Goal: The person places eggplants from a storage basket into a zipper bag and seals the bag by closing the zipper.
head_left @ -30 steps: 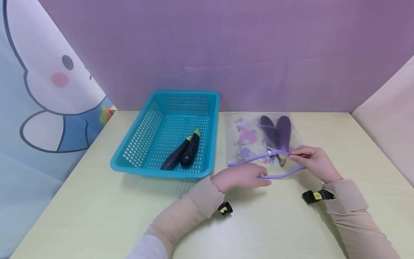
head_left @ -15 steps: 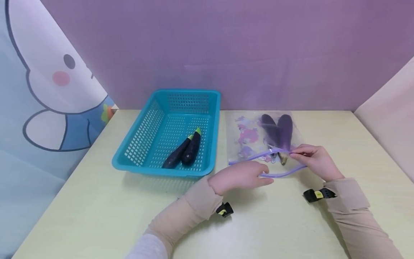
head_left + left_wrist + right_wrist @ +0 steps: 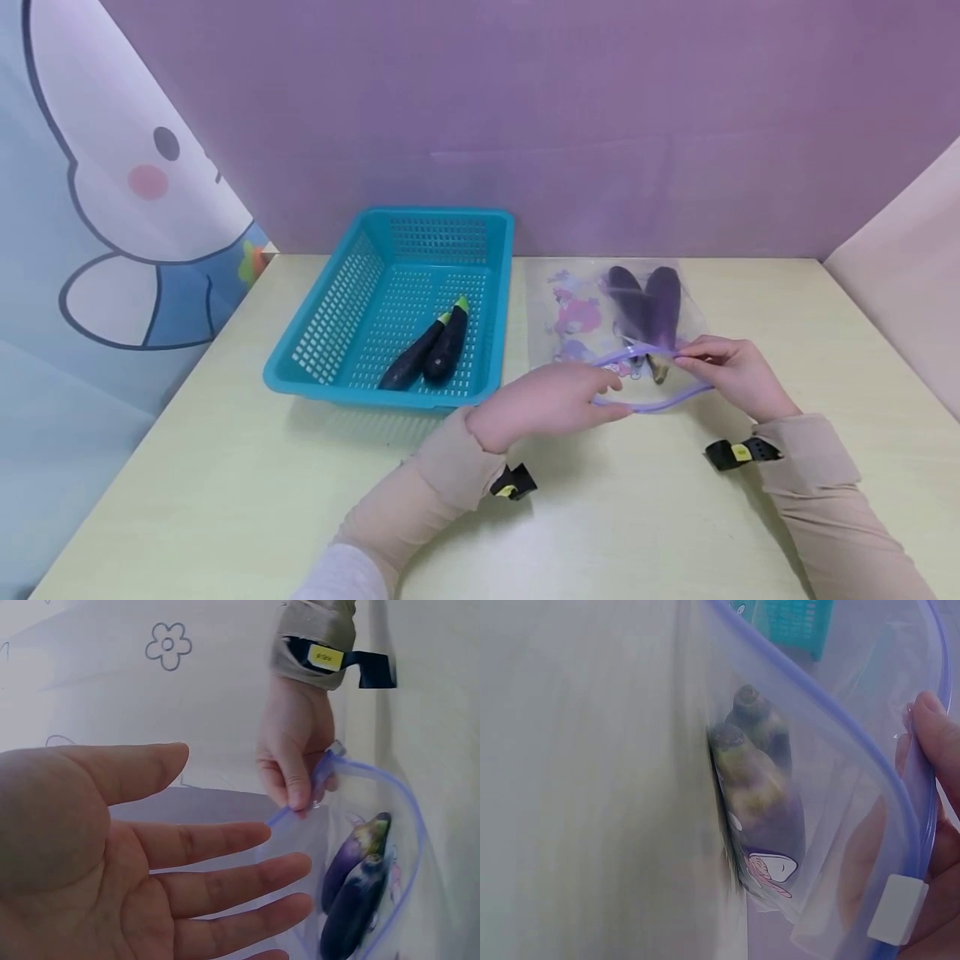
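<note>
A clear zip bag (image 3: 542, 292) with cartoon prints and a purple zip rim lies on the table, its mouth spread toward the person. Two eggplants (image 3: 662, 304) lie inside it, stem ends toward the mouth. My right hand (image 3: 733, 377) pinches the rim at the right corner, beside a white slider (image 3: 898, 909). The left hand (image 3: 551, 400) is at the left of the mouth, overlapping the rim in the head view. In the left wrist view its fingers (image 3: 217, 885) are straight and spread, the palm bare.
A turquoise perforated basket (image 3: 501, 333) stands left of the bag. Two more dark eggplants (image 3: 447, 346) with green stems lie in it. A purple backdrop (image 3: 480, 125) rises behind the table (image 3: 225, 500), and a cartoon-printed cloth (image 3: 45, 292) hangs on the left.
My left hand has shifted slightly left along the bag's mouth, and its thumb and fingers have spread from the lower rim. The right hand keeps its pinch in nearly the same place.
</note>
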The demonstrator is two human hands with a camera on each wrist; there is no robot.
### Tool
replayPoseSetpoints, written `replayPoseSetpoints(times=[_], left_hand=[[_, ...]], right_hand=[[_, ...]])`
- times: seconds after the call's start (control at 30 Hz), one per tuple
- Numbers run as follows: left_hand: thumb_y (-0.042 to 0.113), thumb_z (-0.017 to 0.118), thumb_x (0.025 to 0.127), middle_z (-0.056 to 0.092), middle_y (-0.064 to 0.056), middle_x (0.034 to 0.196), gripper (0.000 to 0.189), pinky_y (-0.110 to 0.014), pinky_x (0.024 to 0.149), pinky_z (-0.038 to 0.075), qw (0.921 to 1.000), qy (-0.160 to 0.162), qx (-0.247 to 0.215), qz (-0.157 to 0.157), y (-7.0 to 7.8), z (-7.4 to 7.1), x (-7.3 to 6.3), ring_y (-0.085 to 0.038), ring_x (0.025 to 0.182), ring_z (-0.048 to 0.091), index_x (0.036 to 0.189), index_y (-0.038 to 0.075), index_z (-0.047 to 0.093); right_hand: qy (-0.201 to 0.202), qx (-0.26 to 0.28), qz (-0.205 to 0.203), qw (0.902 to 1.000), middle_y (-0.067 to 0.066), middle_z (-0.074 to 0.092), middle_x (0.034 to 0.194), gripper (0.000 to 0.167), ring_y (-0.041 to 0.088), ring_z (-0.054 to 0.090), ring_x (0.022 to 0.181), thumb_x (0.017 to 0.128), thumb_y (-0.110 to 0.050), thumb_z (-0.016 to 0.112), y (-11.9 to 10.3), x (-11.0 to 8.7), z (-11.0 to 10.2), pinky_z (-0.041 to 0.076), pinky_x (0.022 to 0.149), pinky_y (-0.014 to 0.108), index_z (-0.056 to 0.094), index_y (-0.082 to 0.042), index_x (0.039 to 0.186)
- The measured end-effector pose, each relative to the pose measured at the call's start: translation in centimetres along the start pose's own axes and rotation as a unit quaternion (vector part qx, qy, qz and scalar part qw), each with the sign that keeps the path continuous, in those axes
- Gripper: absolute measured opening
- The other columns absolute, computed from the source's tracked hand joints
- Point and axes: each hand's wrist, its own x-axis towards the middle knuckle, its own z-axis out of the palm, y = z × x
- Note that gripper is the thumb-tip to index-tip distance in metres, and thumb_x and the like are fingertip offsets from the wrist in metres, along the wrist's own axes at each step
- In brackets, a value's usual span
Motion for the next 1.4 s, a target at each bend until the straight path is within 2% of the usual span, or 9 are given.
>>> replayPoseSetpoints(times=[0.2,0.4,0.6,0.87,1.0,1.1,1.23,1.4], left_hand=[[0.045,0.044,0.099,0.059,0.001,0.128,0.046,-0.027,0.097,0.046,0.9991,0.020,-0.034,-0.014,-0.6,-1.4,-1.0,-0.013,0.117,0.056,0.133,0.016,0.053],[0.041,0.043,0.099,0.061,0.000,0.124,0.044,-0.028,0.094,0.048,0.9966,0.049,-0.064,-0.019,-1.4,-3.3,-2.5,-0.014,0.111,0.058,0.132,0.014,0.053],[0.038,0.045,0.100,0.059,0.000,0.128,0.045,-0.031,0.096,0.047,0.9902,0.075,-0.116,-0.025,-2.3,-4.6,-3.7,-0.014,0.116,0.055,0.137,0.014,0.049],[0.034,0.046,0.100,0.059,0.002,0.126,0.040,-0.032,0.099,0.045,0.9787,0.095,-0.181,-0.014,-3.2,-6.1,-5.3,-0.012,0.117,0.054,0.135,0.015,0.051],[0.029,0.045,0.101,0.061,-0.002,0.125,0.037,-0.033,0.102,0.043,0.9669,0.112,-0.229,0.013,-4.1,-6.6,-5.6,-0.014,0.118,0.054,0.132,0.010,0.053],[0.024,0.046,0.101,0.064,-0.005,0.119,0.033,-0.033,0.104,0.042,0.9538,0.127,-0.271,0.028,-4.8,-6.8,-5.5,-0.015,0.115,0.056,0.128,0.008,0.056],[0.022,0.045,0.101,0.064,-0.009,0.115,0.030,-0.033,0.102,0.043,0.9372,0.144,-0.317,0.022,-5.3,-7.3,-5.4,-0.016,0.109,0.058,0.123,0.006,0.058],[0.020,0.045,0.101,0.064,-0.013,0.115,0.029,-0.032,0.099,0.046,0.9229,0.174,-0.343,0.010,-5.7,-8.4,-5.4,-0.019,0.105,0.059,0.119,0.003,0.060]], right_hand=[[0.002,-0.009,0.000,1.0000,-0.024,0.064,0.081,0.009,-0.006,0.055,0.070,0.084,0.004,0.066,-0.1,0.0,0.0,0.044,0.058,0.011,0.070,0.007,0.091],[-0.001,-0.003,-0.004,1.0000,-0.023,0.064,0.081,0.009,-0.006,0.055,0.071,0.084,0.005,0.066,0.0,-0.1,0.1,0.045,0.058,0.011,0.071,0.006,0.091],[-0.003,-0.006,-0.001,1.0000,-0.023,0.064,0.081,0.009,-0.005,0.055,0.071,0.084,0.005,0.066,0.0,-0.1,0.1,0.045,0.058,0.011,0.071,0.004,0.091],[-0.006,-0.002,0.003,1.0000,-0.022,0.064,0.081,0.010,-0.005,0.055,0.070,0.084,0.005,0.066,0.0,-0.1,0.0,0.044,0.058,0.011,0.073,0.002,0.092],[-0.006,-0.005,-0.001,1.0000,-0.023,0.064,0.081,0.010,-0.005,0.055,0.071,0.084,0.005,0.066,0.0,0.0,0.0,0.045,0.058,0.011,0.072,0.002,0.091],[-0.006,-0.004,-0.002,1.0000,-0.023,0.065,0.082,0.011,-0.005,0.055,0.071,0.084,0.005,0.066,0.1,-0.1,0.0,0.045,0.058,0.011,0.073,0.002,0.091],[-0.003,-0.004,-0.004,1.0000,-0.023,0.065,0.082,0.010,-0.005,0.055,0.070,0.084,0.006,0.065,0.3,-0.2,0.0,0.045,0.057,0.011,0.073,0.002,0.090],[-0.001,-0.006,-0.006,1.0000,-0.024,0.064,0.082,0.011,-0.006,0.056,0.071,0.083,0.006,0.066,0.3,0.0,0.0,0.045,0.058,0.011,0.073,0.001,0.090]])
